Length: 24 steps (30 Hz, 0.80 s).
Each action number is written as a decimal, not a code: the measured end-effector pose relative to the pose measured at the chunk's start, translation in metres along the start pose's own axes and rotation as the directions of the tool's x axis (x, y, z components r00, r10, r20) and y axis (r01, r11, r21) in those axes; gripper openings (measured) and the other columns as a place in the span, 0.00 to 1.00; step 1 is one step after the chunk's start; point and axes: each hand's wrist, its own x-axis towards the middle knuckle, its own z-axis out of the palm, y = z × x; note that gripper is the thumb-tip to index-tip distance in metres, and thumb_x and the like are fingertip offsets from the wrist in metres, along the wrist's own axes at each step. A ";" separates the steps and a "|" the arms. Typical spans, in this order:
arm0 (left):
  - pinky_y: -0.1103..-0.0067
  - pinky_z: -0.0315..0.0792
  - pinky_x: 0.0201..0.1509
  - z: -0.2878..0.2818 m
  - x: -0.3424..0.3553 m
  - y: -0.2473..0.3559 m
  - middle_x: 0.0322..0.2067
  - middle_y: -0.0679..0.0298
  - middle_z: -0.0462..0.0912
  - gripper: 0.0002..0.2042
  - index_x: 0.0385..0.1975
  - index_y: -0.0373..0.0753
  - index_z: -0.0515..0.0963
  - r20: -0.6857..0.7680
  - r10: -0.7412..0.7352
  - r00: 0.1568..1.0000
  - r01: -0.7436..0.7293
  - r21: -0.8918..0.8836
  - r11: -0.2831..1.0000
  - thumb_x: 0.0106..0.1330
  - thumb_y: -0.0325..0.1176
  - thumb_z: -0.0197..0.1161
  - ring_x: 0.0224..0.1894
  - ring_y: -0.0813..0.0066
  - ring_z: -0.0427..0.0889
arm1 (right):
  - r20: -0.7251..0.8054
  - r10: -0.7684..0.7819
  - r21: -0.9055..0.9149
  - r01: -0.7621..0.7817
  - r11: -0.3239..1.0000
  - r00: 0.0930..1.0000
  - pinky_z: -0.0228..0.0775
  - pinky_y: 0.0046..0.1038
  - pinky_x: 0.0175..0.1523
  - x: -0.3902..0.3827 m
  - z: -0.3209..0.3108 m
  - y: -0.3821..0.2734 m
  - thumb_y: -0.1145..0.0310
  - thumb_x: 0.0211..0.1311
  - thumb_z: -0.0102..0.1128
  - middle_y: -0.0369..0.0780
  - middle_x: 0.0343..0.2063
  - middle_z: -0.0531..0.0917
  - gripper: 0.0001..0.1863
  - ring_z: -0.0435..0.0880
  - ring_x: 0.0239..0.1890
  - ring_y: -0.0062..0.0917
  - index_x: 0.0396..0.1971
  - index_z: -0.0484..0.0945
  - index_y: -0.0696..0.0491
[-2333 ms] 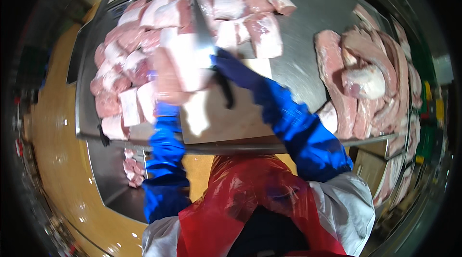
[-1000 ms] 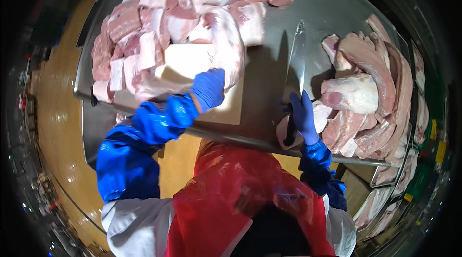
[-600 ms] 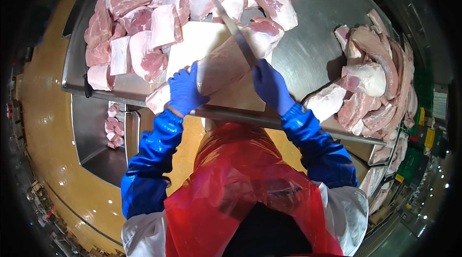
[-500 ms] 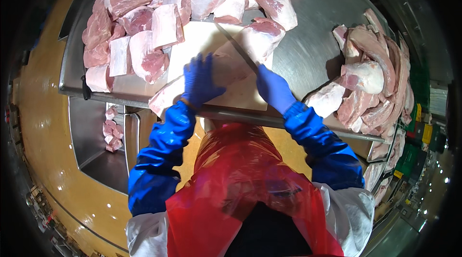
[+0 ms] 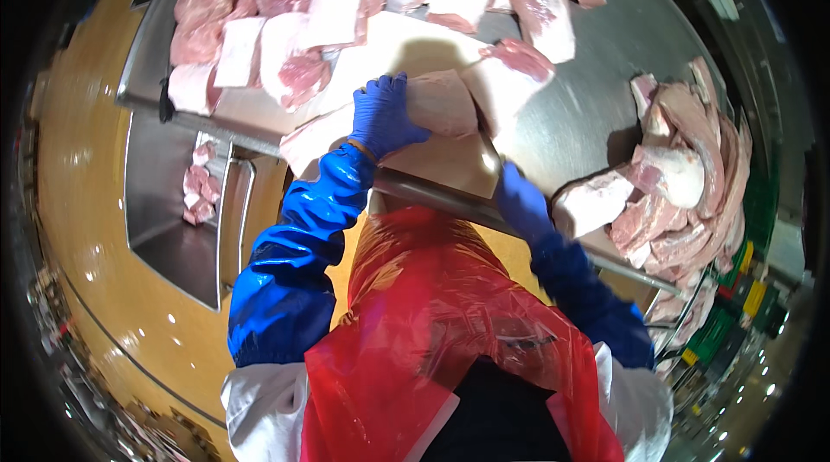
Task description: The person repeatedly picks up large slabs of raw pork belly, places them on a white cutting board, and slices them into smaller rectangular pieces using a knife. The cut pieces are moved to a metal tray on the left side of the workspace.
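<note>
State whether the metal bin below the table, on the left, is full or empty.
Partly filled: the metal bin holds a few small meat pieces, with much bare metal showing beside them.

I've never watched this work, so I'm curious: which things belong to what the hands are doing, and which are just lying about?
In use:
- left hand, on the long meat piece
- right hand, blurred, gripping the knife
- cutting board, under that meat

Lying about:
- meat chunks, beyond the board
- meat strips, piled at right
- meat scraps, lower left
</note>
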 end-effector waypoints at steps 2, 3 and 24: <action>0.52 0.60 0.61 -0.016 -0.030 -0.024 0.54 0.52 0.72 0.54 0.65 0.39 0.62 -0.035 -0.018 0.999 0.019 0.027 0.999 0.33 0.56 0.78 0.59 0.51 0.70 | -0.057 -0.012 -0.062 0.008 0.998 0.998 0.72 0.37 0.26 -0.061 -0.010 -0.001 0.68 0.67 0.50 0.43 0.19 0.77 0.12 0.78 0.19 0.39 0.47 0.72 0.56; 0.49 0.58 0.64 -0.026 -0.045 -0.039 0.56 0.52 0.71 0.55 0.66 0.39 0.61 -0.053 -0.005 0.999 0.007 0.050 0.999 0.33 0.56 0.78 0.61 0.50 0.69 | -0.023 0.064 -0.077 -0.066 0.995 0.998 0.72 0.38 0.27 -0.079 -0.011 -0.006 0.69 0.68 0.50 0.45 0.20 0.78 0.11 0.79 0.19 0.40 0.46 0.72 0.55; 0.62 0.68 0.57 -0.046 -0.044 -0.100 0.48 0.50 0.77 0.45 0.59 0.33 0.67 -0.097 0.115 0.989 -0.131 -0.190 0.973 0.40 0.50 0.75 0.51 0.52 0.76 | -0.084 0.136 0.122 -0.126 0.985 0.987 0.73 0.45 0.27 0.039 0.072 -0.171 0.68 0.61 0.57 0.50 0.21 0.81 0.18 0.83 0.24 0.48 0.50 0.71 0.58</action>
